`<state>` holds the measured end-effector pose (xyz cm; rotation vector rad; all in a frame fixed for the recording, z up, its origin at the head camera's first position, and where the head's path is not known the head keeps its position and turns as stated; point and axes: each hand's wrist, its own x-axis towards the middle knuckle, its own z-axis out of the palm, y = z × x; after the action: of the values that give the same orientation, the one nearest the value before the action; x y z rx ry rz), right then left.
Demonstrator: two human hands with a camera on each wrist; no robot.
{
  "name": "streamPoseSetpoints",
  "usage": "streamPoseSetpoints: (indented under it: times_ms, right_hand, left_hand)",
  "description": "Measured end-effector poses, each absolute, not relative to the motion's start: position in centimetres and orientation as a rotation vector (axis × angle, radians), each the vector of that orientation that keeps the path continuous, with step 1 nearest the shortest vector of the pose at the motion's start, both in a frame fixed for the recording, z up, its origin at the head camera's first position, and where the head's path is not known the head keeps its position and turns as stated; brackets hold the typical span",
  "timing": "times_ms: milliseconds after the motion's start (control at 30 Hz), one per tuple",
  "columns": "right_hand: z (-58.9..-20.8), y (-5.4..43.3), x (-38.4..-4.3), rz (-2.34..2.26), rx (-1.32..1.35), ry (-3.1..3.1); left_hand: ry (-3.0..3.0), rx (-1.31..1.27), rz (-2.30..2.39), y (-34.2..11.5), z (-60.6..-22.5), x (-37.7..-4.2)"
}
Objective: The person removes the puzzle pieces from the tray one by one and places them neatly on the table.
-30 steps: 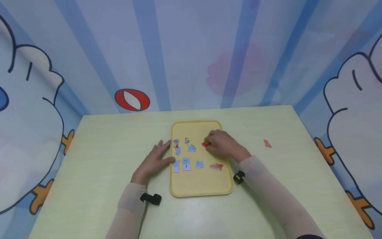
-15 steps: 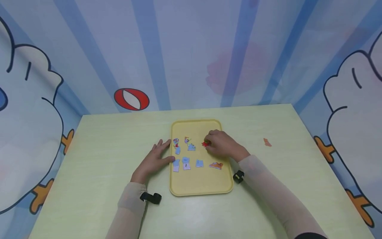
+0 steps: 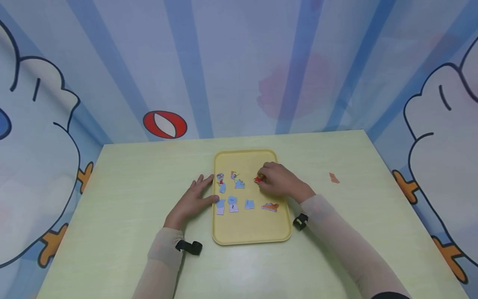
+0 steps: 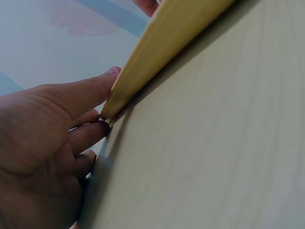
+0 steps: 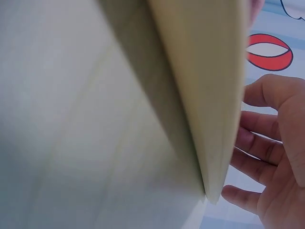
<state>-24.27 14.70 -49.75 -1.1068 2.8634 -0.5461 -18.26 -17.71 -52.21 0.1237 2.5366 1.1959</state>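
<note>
My left hand [image 3: 191, 202] lies at the left edge of a yellow tray [image 3: 252, 232], fingers spread. In the left wrist view its thumb [image 4: 97, 90] touches the tray's rim. Over the tray's upper right, my right hand [image 3: 280, 179] pinches a small red puzzle piece [image 3: 257, 180] between thumb and fingers; they hide part of it. To its left sit two joined groups of colourful puzzle pieces, one tall [image 3: 221, 183] and one with a blue base [image 3: 239, 184]. Below run blue-and-lilac joined pieces [image 3: 233, 204], a blue piece [image 3: 249, 204] and an orange-brown piece [image 3: 270, 207].
An orange puzzle piece [image 3: 334, 178] lies on the table [image 3: 328, 153] to the right of the tray. Behind the table hangs a blue striped backdrop [image 3: 239, 70] with a printed red ball [image 3: 165, 124]. Both wrists wear black bands.
My right hand has moved very slightly right with the red puzzle piece. The left hand and the other pieces have stayed put.
</note>
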Motion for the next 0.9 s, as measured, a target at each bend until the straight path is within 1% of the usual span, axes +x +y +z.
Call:
streamPoseSetpoints:
  times_ms: [400,900]
  right_hand:
    - [-49.57,15.40,-24.26,-0.579,-1.154,2.881]
    - [-49.71,15.77,-24.16,-0.582,-1.078,2.878]
  left_hand:
    - [2.539,0.143,1.195,-17.81,-52.33,-18.31]
    - [2.544,0.133,1.195,-17.81,-52.44,-18.33]
